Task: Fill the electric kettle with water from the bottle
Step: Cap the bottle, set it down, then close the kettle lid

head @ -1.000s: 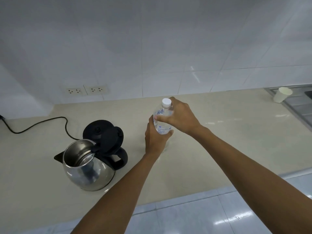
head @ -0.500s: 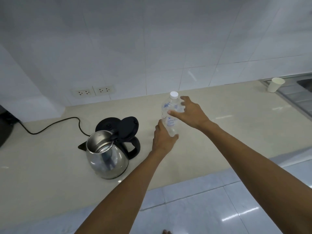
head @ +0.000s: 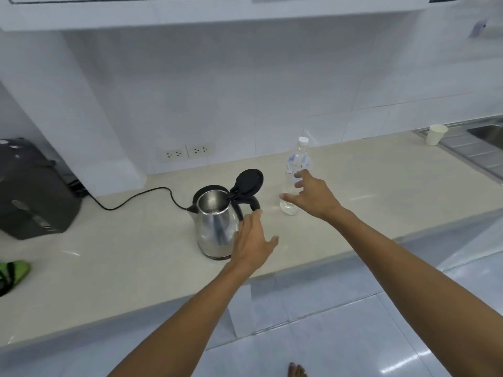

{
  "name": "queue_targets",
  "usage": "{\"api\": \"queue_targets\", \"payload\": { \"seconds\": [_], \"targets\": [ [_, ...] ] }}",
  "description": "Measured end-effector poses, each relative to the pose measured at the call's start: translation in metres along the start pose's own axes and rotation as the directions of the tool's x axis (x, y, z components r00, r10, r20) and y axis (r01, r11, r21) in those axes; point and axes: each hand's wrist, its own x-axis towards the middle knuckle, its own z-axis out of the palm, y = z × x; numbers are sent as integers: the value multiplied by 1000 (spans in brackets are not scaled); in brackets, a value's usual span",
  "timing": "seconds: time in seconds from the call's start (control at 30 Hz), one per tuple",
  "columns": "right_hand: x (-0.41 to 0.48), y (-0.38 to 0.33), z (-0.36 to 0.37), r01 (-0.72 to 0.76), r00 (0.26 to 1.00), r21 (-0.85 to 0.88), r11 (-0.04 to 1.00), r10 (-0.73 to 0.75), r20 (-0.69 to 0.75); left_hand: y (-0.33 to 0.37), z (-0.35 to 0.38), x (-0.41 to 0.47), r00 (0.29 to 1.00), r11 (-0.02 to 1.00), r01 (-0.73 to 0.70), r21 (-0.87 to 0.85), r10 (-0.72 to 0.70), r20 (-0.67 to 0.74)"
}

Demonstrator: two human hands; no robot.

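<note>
A clear plastic water bottle (head: 297, 161) with a white cap stands upright on the beige counter (head: 122, 257). My right hand (head: 313, 195) is just in front of it, fingers spread, holding nothing. The steel electric kettle (head: 215, 227) stands left of the bottle with its black lid (head: 249, 182) flipped up and its mouth open. My left hand (head: 251, 240) hovers open beside the kettle's black handle, fingertips close to it; I cannot tell if they touch.
A black cord (head: 130, 200) runs from the kettle's base to the left. A dark appliance (head: 30, 191) sits at the far left, a green item (head: 13, 270) at the left edge. A paper cup (head: 436, 134) stands by the sink (head: 487, 134). Two wall sockets (head: 186, 152) sit behind.
Both hands have let go of the bottle, which now stands alone. My left hand moved left toward the kettle's handle. The camera pulled back and up.
</note>
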Motion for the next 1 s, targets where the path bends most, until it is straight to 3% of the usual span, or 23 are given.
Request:
{"api": "queue_targets", "payload": {
  "seconds": [0.23,0.57,0.77,1.0],
  "targets": [
    [-1,-43,38,75,995,-9,997,-74,60,-44,-63,-12,992,997,-21,73,30,-126],
    [39,-46,55,139,989,-29,990,-137,58,-80,-104,17,971,981,124,148,-89,-222],
    [55,-38,51,276,960,-81,958,-272,60,-93,-105,36,972,976,189,105,-171,-160],
    [72,-51,50,475,875,-89,875,-459,153,-106,-108,45,974,976,214,-29,-216,-64]
  ]
}}
